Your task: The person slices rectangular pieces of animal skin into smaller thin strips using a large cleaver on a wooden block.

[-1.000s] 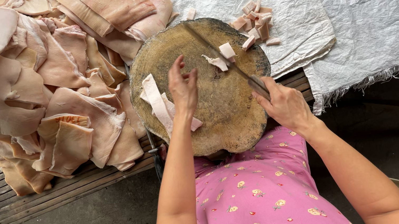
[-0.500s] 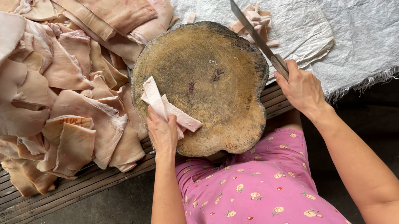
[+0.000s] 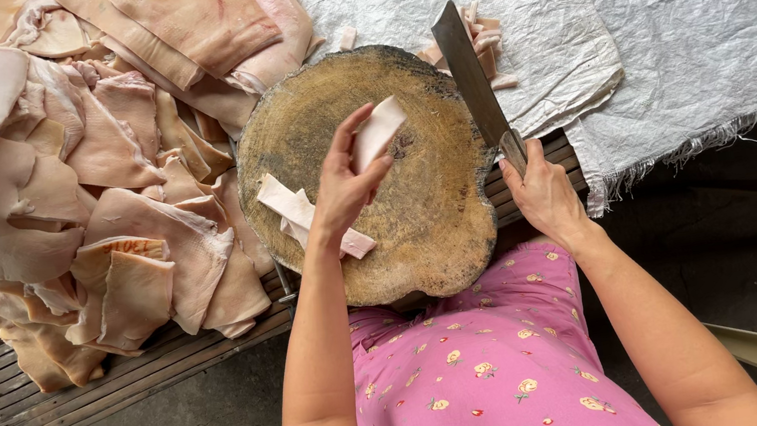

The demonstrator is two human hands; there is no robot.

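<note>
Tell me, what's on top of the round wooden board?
On the chopping board lie pale meat strips; the left hand lifts another strip above it. Whatever is beneath the hand stays hidden.

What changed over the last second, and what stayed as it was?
The left hand moved from the strips at the block's left edge and lifted one pale strip over the wooden block. The small cut bits are gone from the block. The right hand kept the cleaver; the heap of skin stayed.

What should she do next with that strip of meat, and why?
Probably lay the strip flat on the middle of the chopping block. The left hand holds it lifted above the bare wood, and the right hand keeps the cleaver raised beside the block.
</note>
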